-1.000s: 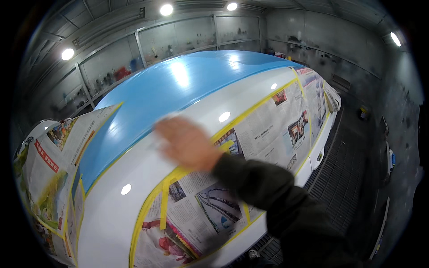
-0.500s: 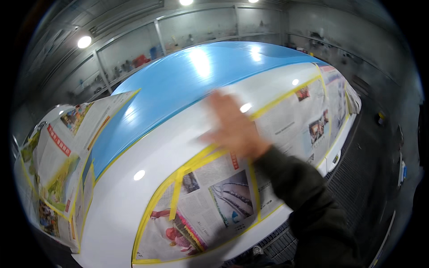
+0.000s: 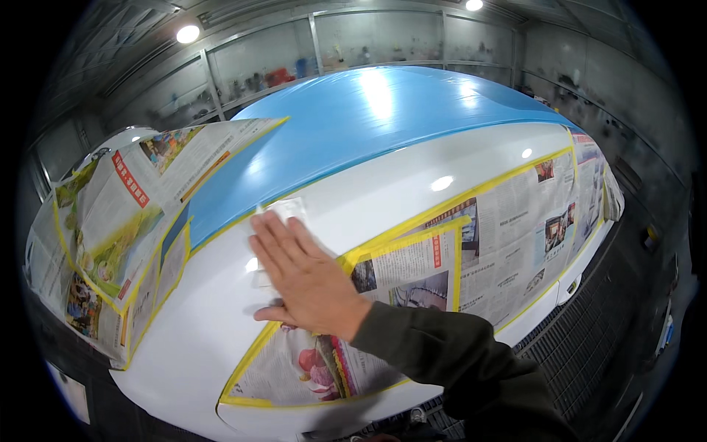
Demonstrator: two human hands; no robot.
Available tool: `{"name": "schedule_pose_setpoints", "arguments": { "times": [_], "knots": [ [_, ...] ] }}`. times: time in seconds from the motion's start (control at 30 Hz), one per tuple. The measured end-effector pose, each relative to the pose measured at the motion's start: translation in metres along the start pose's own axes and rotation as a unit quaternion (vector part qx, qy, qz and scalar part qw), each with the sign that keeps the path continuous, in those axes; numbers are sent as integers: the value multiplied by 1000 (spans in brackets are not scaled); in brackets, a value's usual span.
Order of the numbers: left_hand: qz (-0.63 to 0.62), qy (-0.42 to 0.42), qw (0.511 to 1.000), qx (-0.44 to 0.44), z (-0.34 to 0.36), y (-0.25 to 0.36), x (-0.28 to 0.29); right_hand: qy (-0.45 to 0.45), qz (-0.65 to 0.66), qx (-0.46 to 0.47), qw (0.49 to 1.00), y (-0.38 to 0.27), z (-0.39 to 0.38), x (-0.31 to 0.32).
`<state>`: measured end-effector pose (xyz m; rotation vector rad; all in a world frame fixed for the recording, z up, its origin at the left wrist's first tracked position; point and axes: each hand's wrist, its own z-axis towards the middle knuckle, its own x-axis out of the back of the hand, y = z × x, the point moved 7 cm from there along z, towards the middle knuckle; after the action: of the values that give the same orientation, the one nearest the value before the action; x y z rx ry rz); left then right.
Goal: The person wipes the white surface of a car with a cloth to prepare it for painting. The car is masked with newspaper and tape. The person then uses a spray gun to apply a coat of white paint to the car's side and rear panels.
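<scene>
Right hand [image 3: 313, 291] is flat over a white cloth [image 3: 297, 208]; my fingers are straight, slightly spread, pressing rather than pinching. Cloth is on the white car body panel [image 3: 199, 324], right by the near edge of the blue masking film [image 3: 346, 121]. Looks like the wipe-down step. Next move calls for light, even pressure along the panel, without lifting the yellow tape [image 3: 460, 269]. Can't see a left hand.
</scene>
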<state>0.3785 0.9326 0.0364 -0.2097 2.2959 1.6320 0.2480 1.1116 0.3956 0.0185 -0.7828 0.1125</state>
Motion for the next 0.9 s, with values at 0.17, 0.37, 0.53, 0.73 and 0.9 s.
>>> {"name": "schedule_pose_setpoints", "arguments": {
  "times": [0.17, 0.37, 0.53, 0.73, 0.9],
  "knots": [
    [-5, -11, 999, -39, -19, -13, -6, -17, -44, -57, 997, 69, -23, 35],
    [-102, 6, 994, -42, -51, -28, -2, 12, -217, -64, 974, 93, -29, 54],
    [-189, 25, 981, -28, -77, -37, 0, -29, -150, -8, 988, -31, 40, -31],
    [-97, 52, 986, -128, -88, -59, 14, -34, -92, 76, 992, -132, 78, -111],
    [-6, 36, 986, -165, -78, -64, 10, -87, -94, 196, 972, -156, 77, -135]
  ]
}}
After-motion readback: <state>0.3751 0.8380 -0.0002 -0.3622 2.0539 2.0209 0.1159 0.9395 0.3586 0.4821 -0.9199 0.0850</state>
